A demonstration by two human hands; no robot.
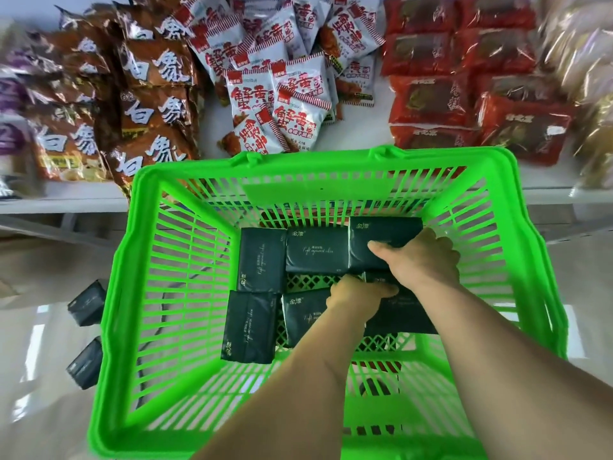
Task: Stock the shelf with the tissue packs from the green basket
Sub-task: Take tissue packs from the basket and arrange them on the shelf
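Note:
The green basket (185, 327) fills the middle of the view and holds several dark tissue packs lying flat on its floor. My right hand (424, 260) reaches in at the far right. Its thumb lies on top of the far-right tissue pack (381, 235) and its fingers curl over that pack's right edge. My left hand (356, 295) is lower, with its fingers curled over the edge of the near-right tissue pack (404, 313). Other packs lie untouched at the left (262, 257) and the near left (248, 327).
The shelf (361, 127) behind the basket carries brown snack bags (149, 104), white and red packets (285, 94) and red packs (464, 84). Two dark tissue packs (87, 307) stand outside the basket at the lower left.

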